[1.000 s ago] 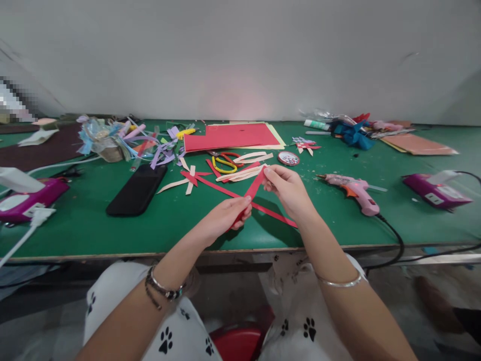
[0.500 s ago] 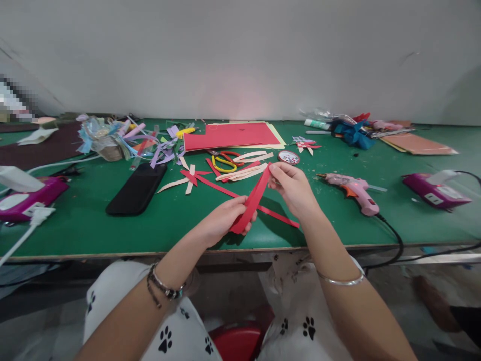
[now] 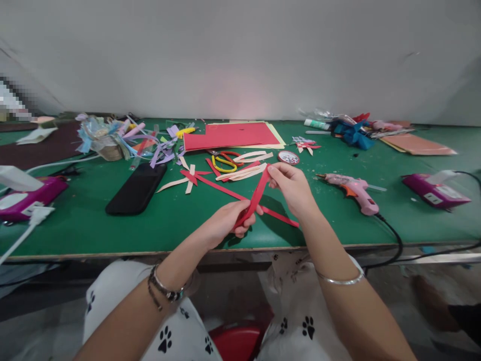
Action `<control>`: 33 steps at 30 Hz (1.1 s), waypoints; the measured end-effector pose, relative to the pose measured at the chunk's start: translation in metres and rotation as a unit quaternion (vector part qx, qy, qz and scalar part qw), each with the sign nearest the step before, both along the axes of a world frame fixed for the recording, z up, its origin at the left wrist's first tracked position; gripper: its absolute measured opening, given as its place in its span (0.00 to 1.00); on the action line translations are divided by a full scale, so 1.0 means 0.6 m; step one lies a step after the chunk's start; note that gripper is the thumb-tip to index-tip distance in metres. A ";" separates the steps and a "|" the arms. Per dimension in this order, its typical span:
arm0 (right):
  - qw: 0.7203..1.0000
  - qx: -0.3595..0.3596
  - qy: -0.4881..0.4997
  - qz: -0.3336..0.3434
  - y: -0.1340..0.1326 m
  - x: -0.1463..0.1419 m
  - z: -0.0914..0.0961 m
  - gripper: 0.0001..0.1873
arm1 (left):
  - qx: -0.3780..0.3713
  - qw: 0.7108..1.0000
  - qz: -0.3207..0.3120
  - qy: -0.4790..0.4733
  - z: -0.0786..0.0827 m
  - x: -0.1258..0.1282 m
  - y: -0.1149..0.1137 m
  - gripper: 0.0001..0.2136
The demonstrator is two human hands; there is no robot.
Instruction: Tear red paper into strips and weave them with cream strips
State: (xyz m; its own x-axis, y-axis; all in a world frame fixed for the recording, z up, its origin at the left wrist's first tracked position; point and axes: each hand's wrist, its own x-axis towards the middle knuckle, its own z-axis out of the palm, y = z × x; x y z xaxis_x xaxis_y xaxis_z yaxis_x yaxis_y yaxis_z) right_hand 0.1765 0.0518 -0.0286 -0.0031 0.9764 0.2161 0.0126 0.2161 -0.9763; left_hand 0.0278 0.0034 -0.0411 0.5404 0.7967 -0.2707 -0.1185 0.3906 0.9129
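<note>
A folded red paper strip (image 3: 258,193) slants between my two hands above the front of the table. My left hand (image 3: 235,218) is closed around its lower end, fingers partly hidden behind the paper. The upper end is pinched between the thumb and fingers of my right hand (image 3: 289,183). Beneath the hands, a long thin red strip (image 3: 280,217) lies on the table, running back to a small star of crossed red and cream strips (image 3: 191,178). Just behind my right hand are loose cream strips (image 3: 244,173) and scissors with yellow handles (image 3: 224,164).
A pink glue gun (image 3: 351,189) with a black cord lies to the right, near a purple power strip (image 3: 434,190). On the left are a black phone-like object (image 3: 137,189) and another purple power strip (image 3: 45,198). Red paper sheets (image 3: 240,134) lie at the back.
The red strip's lower end has drawn in: its wide loop below my left hand now looks narrower and flatter. My left fingers have closed further around it; my right hand has barely moved.
</note>
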 end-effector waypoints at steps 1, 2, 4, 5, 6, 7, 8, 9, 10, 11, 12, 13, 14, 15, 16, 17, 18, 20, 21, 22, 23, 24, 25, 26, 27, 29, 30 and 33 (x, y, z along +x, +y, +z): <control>1.000 0.002 -0.004 -0.001 0.000 0.000 0.000 0.10 | 0.000 1.000 -0.001 -0.001 -0.001 0.000 0.001 0.13; 1.000 0.004 -0.008 -0.004 0.000 -0.001 0.000 0.10 | 0.005 1.000 0.002 0.001 -0.002 0.000 0.001 0.13; 1.000 0.009 -0.015 -0.011 0.000 0.000 0.000 0.10 | 0.023 1.000 0.014 0.014 -0.003 0.001 0.001 0.13; 1.000 0.010 -0.016 -0.014 0.001 0.000 -0.001 0.10 | 0.029 0.999 0.020 0.021 -0.003 0.002 0.000 0.12; 1.000 0.011 -0.017 -0.017 0.001 0.000 -0.001 0.10 | 0.029 0.999 0.026 0.024 -0.002 0.003 -0.001 0.11; 1.000 0.012 -0.017 -0.019 0.002 0.001 -0.002 0.10 | 0.025 0.999 0.032 0.023 -0.001 0.004 -0.002 0.10; 1.000 0.012 -0.018 -0.019 0.002 0.002 -0.002 0.10 | 0.018 0.999 0.037 0.020 0.000 0.005 -0.002 0.09; 1.000 0.013 -0.019 -0.019 0.003 0.002 -0.003 0.10 | 0.011 0.999 0.041 0.016 0.000 0.006 -0.003 0.08; 1.000 0.013 -0.020 -0.019 0.003 0.002 -0.003 0.10 | 0.008 0.999 0.044 0.014 0.000 0.006 -0.003 0.08; 1.000 0.015 -0.021 -0.019 0.003 0.002 -0.003 0.10 | 0.008 0.999 0.045 0.013 0.000 0.006 -0.003 0.08; 0.999 0.015 -0.021 -0.019 0.003 0.002 -0.004 0.10 | 0.011 0.999 0.045 0.014 0.000 0.006 -0.003 0.08; 0.999 0.016 -0.021 -0.019 0.003 0.002 -0.004 0.10 | 0.016 0.999 0.043 0.015 -0.001 0.006 -0.003 0.09; 0.999 0.017 -0.021 -0.020 0.003 0.002 -0.004 0.10 | 0.022 0.999 0.038 0.016 -0.002 0.005 -0.003 0.10; 0.999 0.017 -0.021 -0.020 0.003 0.002 -0.004 0.10 | 0.028 0.999 0.032 0.016 -0.003 0.005 -0.003 0.11; 0.999 0.017 -0.020 -0.019 0.003 0.002 -0.004 0.10 | 0.034 0.999 0.026 0.015 -0.004 0.004 -0.003 0.12; 1.000 0.017 -0.019 -0.018 0.003 0.001 -0.004 0.10 | 0.039 0.999 0.020 0.012 -0.005 0.004 -0.003 0.13; 1.000 0.016 -0.018 -0.018 0.003 0.001 -0.005 0.10 | 0.043 0.999 0.018 0.009 -0.005 0.004 -0.004 0.14; 1.000 0.014 -0.015 -0.018 0.003 0.001 -0.005 0.11 | 0.048 0.999 0.023 0.002 -0.005 0.003 -0.004 0.15; 1.000 0.013 -0.015 -0.017 0.003 0.001 -0.005 0.11 | 0.049 0.998 0.025 -0.001 -0.004 0.004 -0.004 0.15; 1.000 0.012 -0.015 -0.016 0.003 0.001 -0.005 0.11 | 0.048 0.999 0.024 -0.004 -0.004 0.004 -0.004 0.14; 1.000 0.012 -0.016 -0.014 0.003 0.001 -0.005 0.11 | 0.043 0.999 0.020 -0.007 -0.004 0.004 -0.003 0.12; 1.000 0.012 -0.016 -0.012 0.004 0.001 -0.005 0.11 | 0.037 0.999 0.012 -0.011 -0.004 0.004 -0.002 0.11; 1.000 0.011 -0.017 -0.010 0.004 0.002 -0.006 0.11 | 0.030 0.999 0.003 -0.017 -0.003 0.004 -0.001 0.09; 1.000 0.011 -0.016 -0.009 0.004 0.002 -0.006 0.11 | 0.022 0.999 -0.004 -0.024 -0.003 0.004 0.000 0.08; 1.000 0.010 -0.014 -0.008 0.005 0.002 -0.006 0.11 | 0.014 0.999 -0.010 -0.031 -0.004 0.005 0.001 0.07; 1.000 0.007 -0.006 -0.009 0.005 0.002 -0.006 0.10 | 0.000 0.999 -0.015 -0.043 -0.004 0.006 0.001 0.06; 1.000 0.005 -0.002 -0.010 0.006 0.002 -0.006 0.10 | -0.006 0.999 -0.011 -0.048 -0.004 0.006 0.001 0.05; 1.000 0.003 0.006 -0.010 0.006 0.002 -0.006 0.09 | -0.022 0.997 0.001 -0.067 -0.005 0.009 -0.003 0.05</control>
State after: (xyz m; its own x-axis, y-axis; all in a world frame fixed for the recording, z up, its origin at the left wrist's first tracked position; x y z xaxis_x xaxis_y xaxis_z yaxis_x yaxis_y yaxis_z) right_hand 0.1778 0.0553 -0.0323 0.0193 0.9751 0.2211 0.0049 0.2210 -0.9753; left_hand 0.0330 0.0018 -0.0441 0.5729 0.7866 -0.2305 -0.2396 0.4297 0.8706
